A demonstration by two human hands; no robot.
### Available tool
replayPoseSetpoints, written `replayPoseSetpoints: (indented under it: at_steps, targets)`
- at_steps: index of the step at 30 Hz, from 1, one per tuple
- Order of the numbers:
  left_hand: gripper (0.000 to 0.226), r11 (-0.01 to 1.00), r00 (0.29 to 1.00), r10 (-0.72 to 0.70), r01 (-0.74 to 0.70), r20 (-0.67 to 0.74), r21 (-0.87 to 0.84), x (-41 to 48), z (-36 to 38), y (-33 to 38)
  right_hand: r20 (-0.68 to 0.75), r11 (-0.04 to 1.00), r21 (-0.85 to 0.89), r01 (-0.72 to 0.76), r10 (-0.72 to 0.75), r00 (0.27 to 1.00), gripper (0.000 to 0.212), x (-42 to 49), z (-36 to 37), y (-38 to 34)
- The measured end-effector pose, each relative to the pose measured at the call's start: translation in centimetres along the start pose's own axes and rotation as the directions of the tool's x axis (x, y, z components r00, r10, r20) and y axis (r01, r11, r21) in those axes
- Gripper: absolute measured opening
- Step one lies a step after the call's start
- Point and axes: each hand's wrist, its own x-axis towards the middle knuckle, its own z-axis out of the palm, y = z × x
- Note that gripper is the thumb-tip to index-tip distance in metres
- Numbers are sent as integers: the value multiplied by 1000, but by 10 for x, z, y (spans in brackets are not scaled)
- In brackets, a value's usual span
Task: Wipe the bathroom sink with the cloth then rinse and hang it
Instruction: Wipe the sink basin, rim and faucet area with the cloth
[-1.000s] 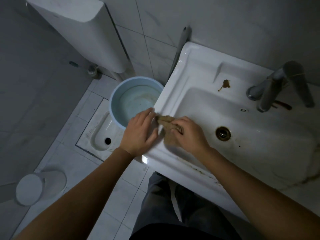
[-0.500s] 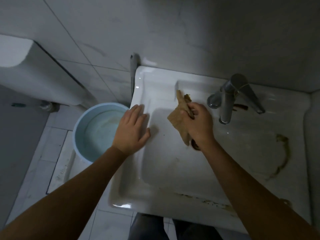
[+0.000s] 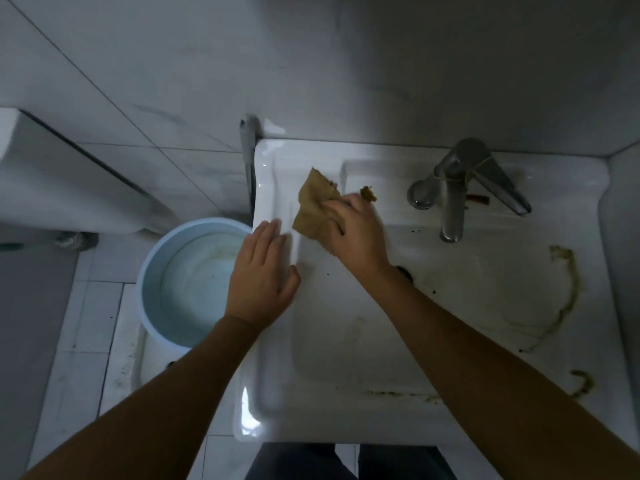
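- Head view: the right hand (image 3: 356, 230) presses a tan cloth (image 3: 313, 206) against the back-left deck of the sink (image 3: 346, 341), fingers curled over the cloth's right edge, grasping it flat to the porcelain rather than lifting it.
- The left hand (image 3: 263, 271) lies open, palm down on the sink's left rim, holding nothing – it looks like a brace.
- A brown clump of dirt (image 3: 368, 194) sits just beyond the right fingertips, beside the cloth, not yet under it.
- Judged stage: wiping is under way. A brown ring stain (image 3: 568, 289) on the right side and a streak (image 3: 398, 393) along the front edge look untouched, so rinsing and hanging are far off.
- Risk – smearing: the cloth already looks soiled, so dragging it across the white deck may spread grime rather than lift it.
- Risk: the clump could be pushed toward the tap (image 3: 457, 188) base and lodge there, where a flat cloth reaches poorly.
- Risk: the cloth's loose upper corner is free of the fingers – a fast stroke could fold it under and cut the contact area.
- Risk: a wet rim could let the bracing hand slide left toward the bucket (image 3: 149, 289) just beside the sink.
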Motion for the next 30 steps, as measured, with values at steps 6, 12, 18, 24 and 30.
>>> replayPoseSetpoints:
  at_steps: [6, 12, 18, 24, 30]
  targets:
    - [57, 999, 999, 20, -22, -33, -32, 1, -1, 0, -254, 957, 113, -266, 287, 924, 37, -5, -42, 17]
    - [57, 999, 999, 19, -20, -33, -41, 1, 0, 0, -233, 948, -196, -252, 204, 951, 51, 3, -6, 18]
    - [55, 999, 999, 36, -37, -36, -22, 1, 2, -3, -200, 949, -294, -110, 51, 978, 46, 3, -5, 27]
    - [54, 999, 998, 45, -46, -53, -19, 2, 1, -1, -285, 890, -288, -355, 274, 919, 47, 1, -12, 41]
    - [55, 1000, 999, 24, -23, -21, 21, 1, 0, 0, -140, 927, -331, -174, 134, 981, 50, 6, 4, 16]
